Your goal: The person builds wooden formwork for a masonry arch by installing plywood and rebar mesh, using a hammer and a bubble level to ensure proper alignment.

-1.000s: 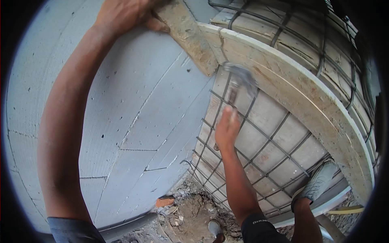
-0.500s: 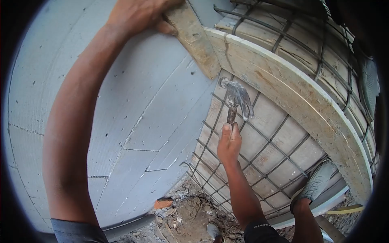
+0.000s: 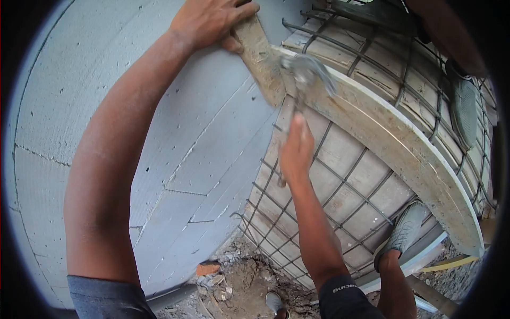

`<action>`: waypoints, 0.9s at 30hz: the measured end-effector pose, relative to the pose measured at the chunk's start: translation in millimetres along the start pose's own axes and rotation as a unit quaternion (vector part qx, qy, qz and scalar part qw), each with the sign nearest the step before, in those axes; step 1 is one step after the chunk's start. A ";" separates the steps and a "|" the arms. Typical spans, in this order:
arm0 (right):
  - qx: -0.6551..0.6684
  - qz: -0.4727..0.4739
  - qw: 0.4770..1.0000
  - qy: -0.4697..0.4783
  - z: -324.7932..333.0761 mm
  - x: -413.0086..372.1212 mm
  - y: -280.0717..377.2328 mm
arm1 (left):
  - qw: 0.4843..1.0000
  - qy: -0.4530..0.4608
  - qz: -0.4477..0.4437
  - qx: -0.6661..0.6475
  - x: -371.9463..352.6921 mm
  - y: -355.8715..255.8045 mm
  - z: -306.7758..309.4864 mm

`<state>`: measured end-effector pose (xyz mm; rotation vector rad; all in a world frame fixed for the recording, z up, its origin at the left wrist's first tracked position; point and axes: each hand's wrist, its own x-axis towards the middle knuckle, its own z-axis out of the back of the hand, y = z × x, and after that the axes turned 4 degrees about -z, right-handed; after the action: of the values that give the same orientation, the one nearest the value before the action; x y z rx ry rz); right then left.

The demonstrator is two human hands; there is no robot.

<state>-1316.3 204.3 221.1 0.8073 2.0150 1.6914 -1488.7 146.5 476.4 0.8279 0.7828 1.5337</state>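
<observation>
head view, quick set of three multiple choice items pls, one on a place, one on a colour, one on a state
1. Where is the head of the hammer?
A on the ground
B where the short board meets the curved board
C tucked in a belt
2. What colour is the shoe at lower right?
A grey
B red
C yellow
3. What is the left hand doing?
A hanging free
B holding a nail
C gripping the short board
Answers: 1 B, the blurred head sits at that joint, its handle in the right hand; 2 A, its upper is grey; 3 C, the fingers wrap the board's top end.
</observation>
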 end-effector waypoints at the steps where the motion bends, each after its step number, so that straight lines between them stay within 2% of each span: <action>1: 0.037 -0.023 0.999 -0.016 11.7 -16.1 -5.0 | 1.000 -0.002 -0.004 0.002 2.2 -1.1 2.3; 2: -0.068 0.139 0.981 -0.121 22.1 -26.1 -8.8 | 1.000 0.016 0.005 0.002 3.0 -1.5 4.8; 4: 0.168 0.296 0.933 -0.120 33.4 -40.3 7.4 | 0.999 0.036 0.011 -0.001 2.1 -3.2 2.7; 5: 0.488 0.270 0.830 -0.004 38.8 -42.2 32.8 | 1.000 0.025 0.008 0.010 1.8 -2.7 0.7; 7: 0.477 0.279 0.833 -0.022 19.7 -29.6 38.9 | 1.000 0.014 0.004 0.022 2.7 -2.2 6.0; 8: 0.315 0.184 0.931 -0.007 -2.6 -10.1 25.2 | 0.999 0.047 0.017 0.003 4.2 -3.9 18.5; 9: 0.137 0.075 0.988 0.006 -21.5 5.2 8.5 | 0.996 0.083 0.026 -0.020 6.6 -8.0 25.8; 11: -0.049 -0.030 0.998 0.018 -23.9 6.2 -7.7 | 0.999 0.048 0.008 -0.011 0.5 -9.0 9.5; 13: -0.006 0.056 0.995 -0.081 -4.9 -18.6 -14.5 | 1.000 0.000 0.000 0.014 6.2 1.2 11.3; 15: 0.032 0.109 0.981 -0.160 7.9 -34.2 -27.9 | 0.998 0.054 0.007 -0.034 5.2 -3.9 22.6; 16: 0.046 0.124 0.974 -0.186 12.1 -36.0 -39.2 | 1.000 0.021 0.002 0.001 1.8 -1.6 7.3; 17: 0.292 0.109 0.941 -0.135 13.3 -27.9 -71.3 | 1.000 0.022 0.004 0.001 1.3 -1.2 10.7; 19: 0.225 0.054 0.972 -0.039 -9.4 -10.0 -46.9 | 0.997 0.075 0.020 -0.028 5.3 -4.4 23.8; 20: -0.090 0.014 0.996 0.000 -33.2 -0.9 -4.1 | 0.996 0.077 0.015 -0.033 4.5 -8.1 17.8; 21: -0.088 0.013 0.996 0.000 -30.7 -6.4 -4.7 | 0.999 0.029 0.007 -0.012 0.1 -7.7 5.7; 22: -0.013 0.005 1.000 -0.012 -28.6 -12.2 -5.2 | 1.000 -0.024 -0.001 0.014 1.2 -3.4 2.5; 23: 0.022 0.018 0.999 -0.029 -22.3 -21.7 -5.8 | 0.999 -0.028 0.001 0.021 1.4 2.4 -2.1; 25: 0.106 0.137 0.977 -0.125 -6.3 -36.6 4.1 | 0.996 -0.014 0.004 0.091 2.1 -1.6 -9.1; 26: 0.306 0.191 0.926 -0.117 4.0 -38.8 27.9 | 0.998 0.054 0.025 0.013 5.1 -3.3 2.3; 27: 0.492 0.238 0.833 -0.088 5.6 -41.1 45.0 | 0.998 0.057 0.024 0.012 3.1 -3.4 1.8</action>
<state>-1273.6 186.7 261.2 1.8273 2.6458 0.5527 -1485.6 150.0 474.8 0.7861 0.8712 1.6281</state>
